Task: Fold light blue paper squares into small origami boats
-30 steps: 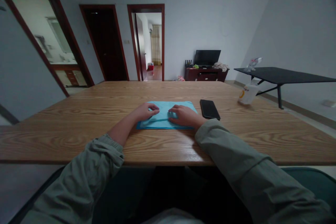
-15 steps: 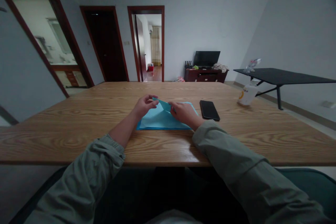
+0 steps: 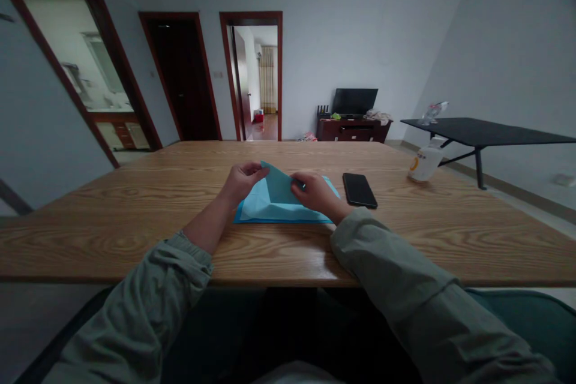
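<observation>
Between my two hands a piece of light blue paper (image 3: 279, 185) is held up, tilted, with a folded-looking edge along its top. My left hand (image 3: 244, 180) pinches its upper left corner between thumb and fingers. The right side of the paper is in the closed fingers of my right hand (image 3: 315, 191); a small dark thing shows at those fingers, too small to make out. Beneath lies a flat stack of blue sheets (image 3: 288, 220), a darker blue one showing at the near edge. Whether the raised paper is joined to the stack is hidden.
A black phone (image 3: 359, 190) lies on the wooden table (image 3: 135, 216) to the right of the sheets. Farther right stands a white bottle (image 3: 425, 162). Beyond the table are a black folding table (image 3: 490, 132) and a TV (image 3: 355, 101) on a dark cabinet.
The paper has been lifted and tipped up, so its broad face now shows toward me. My left hand has turned slightly with its corner; my right hand is nearly still.
</observation>
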### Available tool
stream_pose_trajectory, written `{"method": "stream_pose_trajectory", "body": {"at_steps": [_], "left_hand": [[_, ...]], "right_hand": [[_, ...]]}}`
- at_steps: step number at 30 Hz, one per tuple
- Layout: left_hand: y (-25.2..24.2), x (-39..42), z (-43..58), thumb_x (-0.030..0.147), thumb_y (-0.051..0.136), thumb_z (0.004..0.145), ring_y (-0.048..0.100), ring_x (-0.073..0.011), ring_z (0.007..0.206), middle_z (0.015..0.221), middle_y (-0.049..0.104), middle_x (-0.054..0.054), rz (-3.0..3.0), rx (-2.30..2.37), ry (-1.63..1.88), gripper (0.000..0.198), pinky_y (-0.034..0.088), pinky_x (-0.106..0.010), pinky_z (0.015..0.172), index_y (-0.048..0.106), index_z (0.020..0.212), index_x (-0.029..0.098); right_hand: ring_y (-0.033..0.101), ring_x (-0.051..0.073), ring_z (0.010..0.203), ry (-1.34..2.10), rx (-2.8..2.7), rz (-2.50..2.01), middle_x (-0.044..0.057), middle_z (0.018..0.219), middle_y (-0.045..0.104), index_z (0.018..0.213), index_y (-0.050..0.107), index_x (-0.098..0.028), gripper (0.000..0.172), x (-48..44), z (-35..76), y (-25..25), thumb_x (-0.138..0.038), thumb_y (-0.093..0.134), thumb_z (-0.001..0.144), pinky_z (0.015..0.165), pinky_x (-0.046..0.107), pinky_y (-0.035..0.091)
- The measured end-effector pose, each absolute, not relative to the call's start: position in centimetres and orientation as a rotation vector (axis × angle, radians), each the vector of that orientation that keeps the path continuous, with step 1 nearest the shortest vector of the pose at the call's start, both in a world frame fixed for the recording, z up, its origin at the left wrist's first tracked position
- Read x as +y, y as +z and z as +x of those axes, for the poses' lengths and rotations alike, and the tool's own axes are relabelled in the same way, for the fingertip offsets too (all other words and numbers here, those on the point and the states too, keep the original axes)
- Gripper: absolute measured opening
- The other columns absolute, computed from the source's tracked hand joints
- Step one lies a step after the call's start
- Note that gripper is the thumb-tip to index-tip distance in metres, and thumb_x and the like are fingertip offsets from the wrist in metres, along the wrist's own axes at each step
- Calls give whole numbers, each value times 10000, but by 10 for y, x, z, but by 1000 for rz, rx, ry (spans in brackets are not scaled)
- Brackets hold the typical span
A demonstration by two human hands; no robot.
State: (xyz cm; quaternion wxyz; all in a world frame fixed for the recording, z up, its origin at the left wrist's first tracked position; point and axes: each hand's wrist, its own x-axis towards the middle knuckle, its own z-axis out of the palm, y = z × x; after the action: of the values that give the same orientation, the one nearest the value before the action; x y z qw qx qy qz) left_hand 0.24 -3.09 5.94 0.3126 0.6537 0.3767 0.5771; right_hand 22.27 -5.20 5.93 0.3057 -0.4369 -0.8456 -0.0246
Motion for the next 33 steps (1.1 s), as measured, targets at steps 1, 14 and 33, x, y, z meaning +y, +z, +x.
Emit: {"method": "stream_pose_trajectory", "body": {"at_steps": [1, 14, 33], "left_hand": [[59, -29, 1, 473, 735, 682, 585, -120, 619, 762, 669, -27, 1733, 1027, 1586, 382, 461, -235, 571, 676, 873, 148], [48, -41, 38, 470, 616, 800, 636, -151, 758, 1043, 627, -61, 1858, 1044, 1401, 379, 523, -235, 549, 556, 1028, 173], [47, -38, 31, 395, 701, 752, 673, -207, 912, 1084, 682, -91, 1854, 848, 1487, 434, 557, -305, 781, 637, 1106, 152]], "right_hand": [[605, 167, 716, -29, -2212, -1154, 39, 813, 697, 926, 673, -192, 234, -52, 220, 60, -258, 457, 868, 639, 248, 384], [658, 163, 854, 267, -1906, -987, 33, 1024, 706, 1104, 632, -218, 274, -47, 190, 51, -266, 458, 898, 775, 273, 504], [622, 182, 953, 361, -1865, -798, 102, 1265, 539, 1265, 456, -229, 492, -48, 195, 43, -310, 600, 802, 627, 254, 557]]}}
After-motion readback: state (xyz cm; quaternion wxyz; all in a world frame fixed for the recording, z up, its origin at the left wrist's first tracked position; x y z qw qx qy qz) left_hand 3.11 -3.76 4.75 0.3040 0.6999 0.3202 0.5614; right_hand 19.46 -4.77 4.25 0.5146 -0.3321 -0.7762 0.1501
